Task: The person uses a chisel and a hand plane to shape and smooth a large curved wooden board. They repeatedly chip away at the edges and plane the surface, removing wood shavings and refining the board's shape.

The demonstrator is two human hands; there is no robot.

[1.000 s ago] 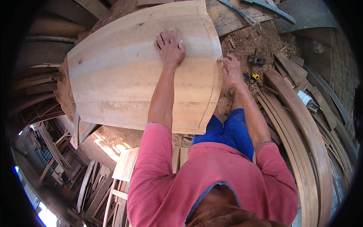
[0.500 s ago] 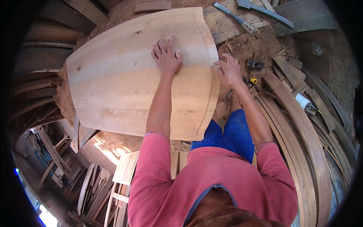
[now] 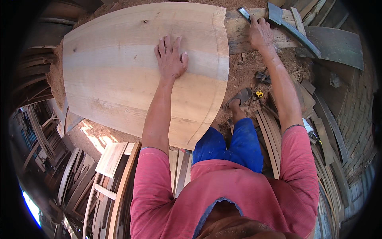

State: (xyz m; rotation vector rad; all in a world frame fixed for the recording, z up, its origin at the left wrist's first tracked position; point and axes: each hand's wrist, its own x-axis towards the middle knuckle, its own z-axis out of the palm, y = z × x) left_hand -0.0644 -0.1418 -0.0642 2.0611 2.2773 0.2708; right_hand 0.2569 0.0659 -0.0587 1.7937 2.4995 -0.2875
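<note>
A broad, pale wooden panel (image 3: 119,85) with a curved outline lies in front of me. My left hand (image 3: 172,59) rests flat on its upper face, fingers spread. Beyond the panel's right edge, my right hand (image 3: 261,34) is down at a chisel (image 3: 244,14) lying on a rough plank (image 3: 236,42). Its fingers are curled over the chisel's handle, which the hand hides; only the metal blade shows past the fingertips.
A dark, long-handled tool (image 3: 298,32) lies right of my right hand, near a curved sheet (image 3: 338,44). A yellow tape measure (image 3: 259,94) sits on the sawdust-strewn ground. Long boards (image 3: 270,135) flank my right side. A wooden frame (image 3: 105,191) stands at lower left.
My right hand has left the panel's right edge and reached forward and right to the chisel. My left hand stays flat on the panel. The view has shifted somewhat.
</note>
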